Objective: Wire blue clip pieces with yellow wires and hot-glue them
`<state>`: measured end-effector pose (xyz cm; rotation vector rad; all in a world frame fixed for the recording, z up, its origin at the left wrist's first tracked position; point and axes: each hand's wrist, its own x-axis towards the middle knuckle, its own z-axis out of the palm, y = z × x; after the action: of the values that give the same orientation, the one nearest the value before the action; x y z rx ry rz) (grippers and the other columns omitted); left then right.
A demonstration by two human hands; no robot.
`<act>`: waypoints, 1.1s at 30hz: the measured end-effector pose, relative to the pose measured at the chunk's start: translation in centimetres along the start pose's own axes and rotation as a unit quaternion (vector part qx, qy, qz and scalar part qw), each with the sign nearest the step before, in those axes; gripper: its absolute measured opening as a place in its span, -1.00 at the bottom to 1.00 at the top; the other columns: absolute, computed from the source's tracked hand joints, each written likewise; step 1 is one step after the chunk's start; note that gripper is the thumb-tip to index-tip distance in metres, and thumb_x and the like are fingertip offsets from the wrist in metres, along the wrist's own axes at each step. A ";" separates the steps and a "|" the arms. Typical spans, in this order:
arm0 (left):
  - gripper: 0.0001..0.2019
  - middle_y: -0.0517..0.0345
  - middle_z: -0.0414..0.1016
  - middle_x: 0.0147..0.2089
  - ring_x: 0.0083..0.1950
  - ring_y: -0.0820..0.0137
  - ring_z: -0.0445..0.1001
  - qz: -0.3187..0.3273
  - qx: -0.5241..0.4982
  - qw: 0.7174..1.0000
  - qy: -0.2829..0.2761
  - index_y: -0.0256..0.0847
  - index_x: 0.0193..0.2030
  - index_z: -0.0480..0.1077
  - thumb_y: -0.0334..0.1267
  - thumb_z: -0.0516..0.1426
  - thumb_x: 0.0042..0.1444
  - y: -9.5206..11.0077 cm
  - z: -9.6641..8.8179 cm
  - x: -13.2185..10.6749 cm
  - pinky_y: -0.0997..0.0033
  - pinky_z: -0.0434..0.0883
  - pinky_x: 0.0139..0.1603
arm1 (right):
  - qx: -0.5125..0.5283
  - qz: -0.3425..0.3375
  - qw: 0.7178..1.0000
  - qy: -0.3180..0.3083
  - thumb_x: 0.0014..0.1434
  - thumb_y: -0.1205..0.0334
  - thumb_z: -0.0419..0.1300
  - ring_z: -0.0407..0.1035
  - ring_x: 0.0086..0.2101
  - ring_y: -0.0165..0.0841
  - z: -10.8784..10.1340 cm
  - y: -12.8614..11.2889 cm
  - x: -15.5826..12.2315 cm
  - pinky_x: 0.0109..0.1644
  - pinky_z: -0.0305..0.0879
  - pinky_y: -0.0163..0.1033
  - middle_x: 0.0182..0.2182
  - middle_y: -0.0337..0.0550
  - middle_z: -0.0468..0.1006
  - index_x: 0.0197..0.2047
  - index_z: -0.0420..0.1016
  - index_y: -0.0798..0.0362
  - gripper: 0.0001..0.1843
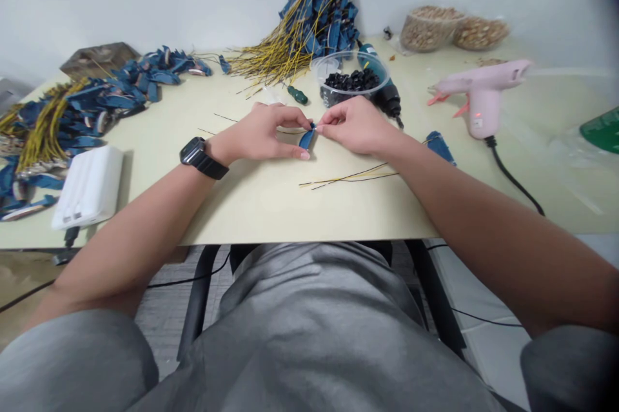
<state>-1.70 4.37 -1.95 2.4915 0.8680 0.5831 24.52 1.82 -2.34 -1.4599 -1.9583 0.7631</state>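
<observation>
My left hand (pixel 261 131) grips a small blue piece with wires (pixel 306 139) between thumb and fingers, just above the table. Thin dark wires (pixel 225 118) run out to the left behind that hand. My right hand (pixel 358 126) is closed in a pinch at the upper end of the blue piece; a tiny pale or shiny bit shows at the fingertips, too small to name. Loose yellow and black wires (pixel 345 178) lie below the hands, leading under my right forearm to another blue piece (pixel 440 147).
Behind my hands stand a clear tub (pixel 319 80) of small black parts, a green screwdriver (pixel 296 95) and a dark power tool (pixel 388 100). A pink glue gun (pixel 485 93) is at right. Blue pieces with yellow wires (pixel 309 19) pile up behind. A white power bank (pixel 91 183) lies left.
</observation>
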 end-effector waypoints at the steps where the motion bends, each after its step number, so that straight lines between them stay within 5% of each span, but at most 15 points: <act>1: -0.23 -0.07 0.85 0.18 0.26 -0.08 0.78 0.000 -0.001 1.000 0.000 -0.03 0.15 0.75 0.56 0.49 0.08 0.0 0.0 0.0 -0.10 0.61 0.43 | 0.003 0.004 1.000 -0.001 0.36 0.28 0.53 0.50 -0.23 -0.17 0.0 -0.1 0.0 -0.03 0.42 0.01 -0.29 -0.06 0.74 -0.21 0.82 0.04 -0.93; 33: -0.24 -0.04 0.84 0.23 0.33 -0.06 0.80 -0.005 -0.100 0.995 0.002 -0.05 0.11 0.73 0.46 0.59 -0.02 -0.3 0.7 0.3 -0.18 0.62 0.58 | -0.014 0.005 1.000 -0.003 0.36 0.17 0.51 0.37 -0.32 -0.24 0.0 -0.1 -0.1 -0.12 0.39 -0.02 -0.36 -0.08 0.67 -0.21 0.82 0.06 -0.85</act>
<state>-1.28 4.60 -2.61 2.3057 0.7810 0.6389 24.49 1.73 -2.28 -1.4876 -1.9750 0.7474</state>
